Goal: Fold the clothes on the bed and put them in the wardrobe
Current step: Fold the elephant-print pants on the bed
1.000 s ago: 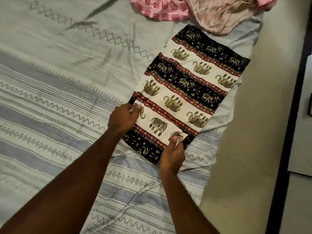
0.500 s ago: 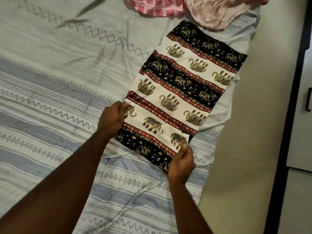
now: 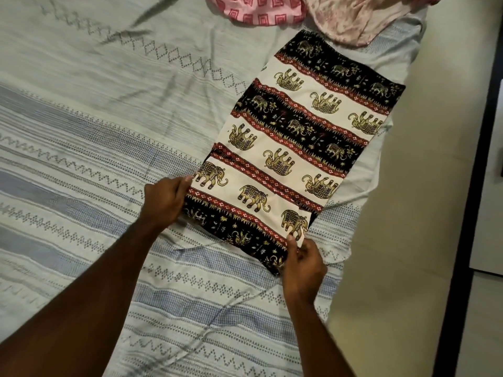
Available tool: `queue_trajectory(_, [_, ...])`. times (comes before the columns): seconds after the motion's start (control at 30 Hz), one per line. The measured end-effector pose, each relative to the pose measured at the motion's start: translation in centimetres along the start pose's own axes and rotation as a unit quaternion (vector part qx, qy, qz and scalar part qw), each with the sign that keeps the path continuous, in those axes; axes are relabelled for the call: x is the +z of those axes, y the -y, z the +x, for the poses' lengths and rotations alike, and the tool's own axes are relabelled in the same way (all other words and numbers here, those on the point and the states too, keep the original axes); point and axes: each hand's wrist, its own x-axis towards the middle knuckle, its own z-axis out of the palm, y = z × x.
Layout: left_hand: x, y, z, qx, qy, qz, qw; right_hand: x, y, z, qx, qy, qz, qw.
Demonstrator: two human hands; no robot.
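Observation:
An elephant-print garment (image 3: 304, 148) in black, cream and red bands lies flat and long near the bed's right edge, its near end folded over. My left hand (image 3: 166, 200) grips the garment's near left edge with curled fingers. My right hand (image 3: 304, 265) pinches the near right corner between thumb and fingers. Two more clothes lie at the far end: a pink one with red squares (image 3: 258, 9) and a pale pink floral one (image 3: 353, 20).
The bed (image 3: 95, 131) wears a grey-blue striped cover with zigzag patterns. Beige floor (image 3: 408, 240) runs along its right side. A dark-framed piece of furniture with pale panels (image 3: 487, 186) stands at the far right.
Both hands slid outward and toward me along the garment's near end; the left went from resting on the cloth to gripping its left edge, the right to the bottom corner.

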Motion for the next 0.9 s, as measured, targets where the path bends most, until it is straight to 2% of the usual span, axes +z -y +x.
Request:
queue_trajectory(0.1, [-0.7,0.1,-0.1,-0.017,-0.044,-0.011,0.999,-0.7,0.0,-0.6,-0.058,-0.013,0.023,0.998])
queue_trajectory(0.17, [-1.4,0.0,-0.8,0.008,-0.069,-0.029,0.997,-1.1,-0.6,-1.1,-0.119,-0.006,-0.005,0.993])
queue_trajectory(0.27, [-1.9,-0.1,-2.2,0.089,0.018,-0.027,0.995,-1.5,-2.0,-1.7,-0.212,0.032,-0.154,0.965])
queue_trajectory(0.37, [-1.5,0.9,-2.8,0.177,0.095,0.145,0.969,-1.5,-3.2,-1.5,-0.29,0.084,-0.271,0.914])
queue_trajectory(0.47, [-1.2,2.2,-2.4,0.146,0.094,0.182,0.968,-1.2,-3.8,-1.1,-0.31,0.095,-0.306,0.895])
queue_trajectory(0.6, [-0.9,1.9,-2.0,0.105,0.084,0.221,0.966,-0.9,-3.5,-1.0,-0.317,0.095,-0.304,0.893])
queue_trajectory(0.73, [-1.6,-0.5,-1.6,0.092,0.076,0.151,0.981,-1.7,-3.3,-0.8,-0.346,0.075,-0.28,0.892])
queue_trajectory(0.9, [-3.8,-3.0,-1.1,0.098,0.088,0.146,0.981,-4.1,-2.1,-0.3,-0.388,0.106,-0.212,0.891])
